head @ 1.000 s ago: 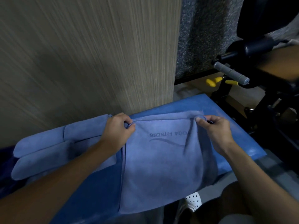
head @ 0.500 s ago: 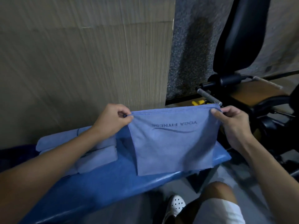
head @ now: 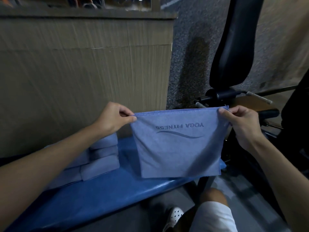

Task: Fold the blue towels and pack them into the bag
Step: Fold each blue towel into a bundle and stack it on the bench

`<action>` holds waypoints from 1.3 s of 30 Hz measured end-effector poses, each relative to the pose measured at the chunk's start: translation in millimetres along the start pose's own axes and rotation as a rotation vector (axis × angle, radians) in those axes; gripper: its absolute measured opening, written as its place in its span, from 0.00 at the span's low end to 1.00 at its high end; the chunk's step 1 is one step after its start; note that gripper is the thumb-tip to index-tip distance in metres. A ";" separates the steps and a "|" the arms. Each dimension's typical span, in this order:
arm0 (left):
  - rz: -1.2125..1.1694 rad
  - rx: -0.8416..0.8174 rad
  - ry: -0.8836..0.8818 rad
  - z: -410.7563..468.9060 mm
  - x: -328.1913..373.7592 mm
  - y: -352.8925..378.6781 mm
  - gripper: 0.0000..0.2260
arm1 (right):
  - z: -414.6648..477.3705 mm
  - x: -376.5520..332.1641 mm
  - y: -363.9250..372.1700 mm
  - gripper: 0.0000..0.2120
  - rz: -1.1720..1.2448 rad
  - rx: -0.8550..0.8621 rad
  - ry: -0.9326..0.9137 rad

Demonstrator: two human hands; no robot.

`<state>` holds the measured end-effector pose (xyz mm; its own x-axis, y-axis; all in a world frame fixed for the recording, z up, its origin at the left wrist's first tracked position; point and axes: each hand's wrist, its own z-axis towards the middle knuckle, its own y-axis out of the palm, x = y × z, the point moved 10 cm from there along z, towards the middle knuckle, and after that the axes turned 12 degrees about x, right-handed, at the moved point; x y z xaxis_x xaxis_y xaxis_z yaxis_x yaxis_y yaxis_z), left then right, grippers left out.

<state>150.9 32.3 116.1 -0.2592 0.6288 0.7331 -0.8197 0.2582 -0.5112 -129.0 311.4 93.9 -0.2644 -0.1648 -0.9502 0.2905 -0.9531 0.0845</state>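
A blue towel point(head: 177, 148) printed "YOGA FITNESS" hangs folded in front of me, stretched flat between both hands above the blue bench point(head: 107, 193). My left hand point(head: 115, 118) pinches its top left corner. My right hand point(head: 240, 123) pinches its top right corner. A stack of folded blue towels point(head: 100, 158) lies on the bench to the left, partly behind my left forearm. No bag shows in view.
A tall wood-grain panel point(head: 83, 72) stands behind the bench. Black gym equipment with a padded back point(head: 234, 47) and metal handles point(head: 257, 97) crowds the right side. My knee in white shorts point(head: 215, 215) and a white perforated shoe point(head: 173, 216) are below the bench.
The towel lay on the bench a second ago; both hands have lifted it by its top corners and now hold it hanging upright. The camera has tilted upward.
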 end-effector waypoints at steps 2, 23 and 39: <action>-0.036 -0.012 -0.033 -0.6 1.0 -3.3 0.09 | -0.4 -4.6 -1.6 0.12 0.001 0.016 -0.011; -0.375 0.049 -0.253 9.4 -2.1 -24.9 0.06 | 5.2 -31.2 5.3 0.09 0.017 -0.057 -0.061; -0.231 -0.060 -0.385 11.4 -38.7 -7.4 0.03 | 8.6 6.3 30.8 0.05 -0.197 -0.214 0.053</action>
<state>161.2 -2.3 96.5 -0.2535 0.2336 0.9387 -0.8503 0.4088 -0.3313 -129.7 278.8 93.2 -0.2887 0.0371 -0.9567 0.4273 -0.8892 -0.1634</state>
